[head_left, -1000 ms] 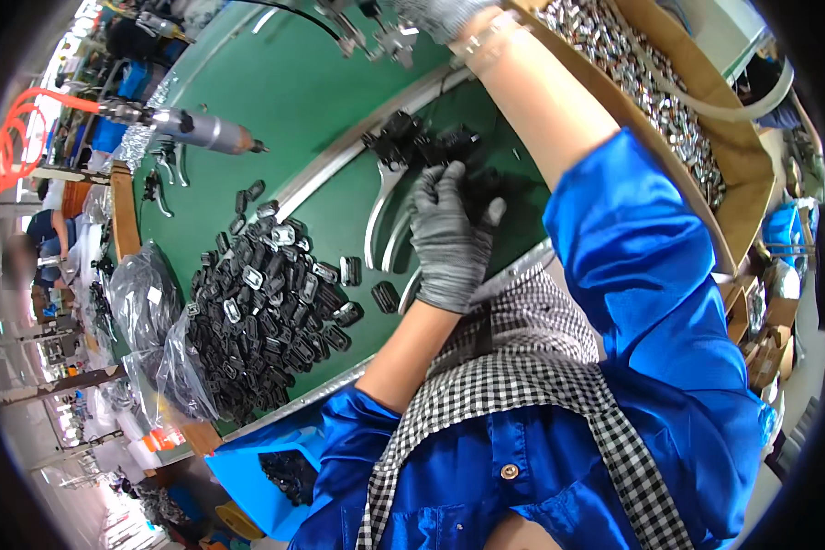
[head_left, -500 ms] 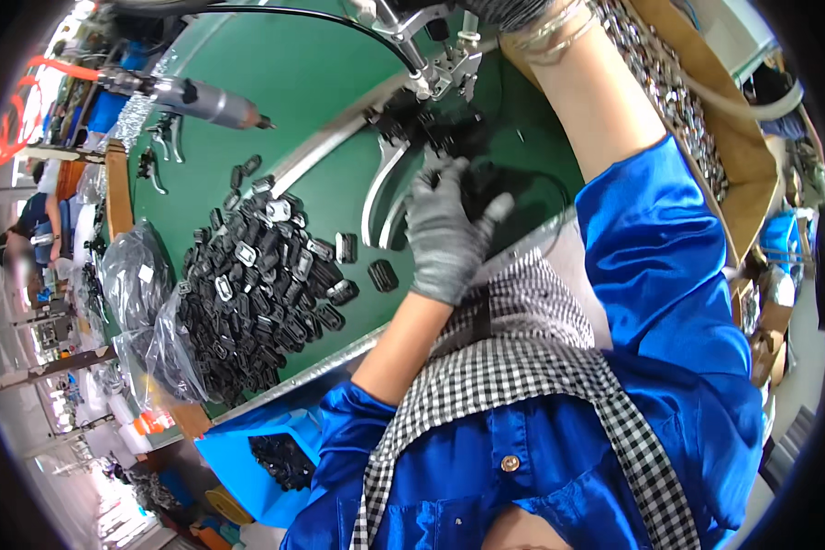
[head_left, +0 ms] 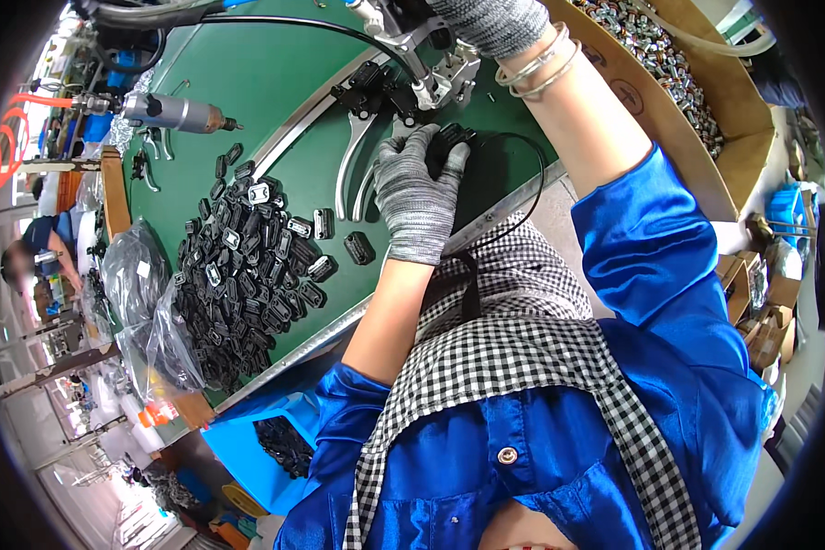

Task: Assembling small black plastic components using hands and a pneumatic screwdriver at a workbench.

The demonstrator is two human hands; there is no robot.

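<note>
Green bench [head_left: 275,87]: the metal fixture [head_left: 445,82] had come nearer the silver levers [head_left: 356,136], apparently bringing them within working reach; the left hand [head_left: 417,188], thumb spread from bent fingers, met a black housing [head_left: 449,137], grip unclear; the right hand's [head_left: 500,23] fingertips lay out of view

Right hand [head_left: 497,24] cut off by the upper edge, metal fixture [head_left: 445,81] just left of it also cropped, metal parts [head_left: 671,82] right of that hand too small to tell apart, 1 silver lever [head_left: 363,194] partly hidden by the left hand [head_left: 417,197]
</note>
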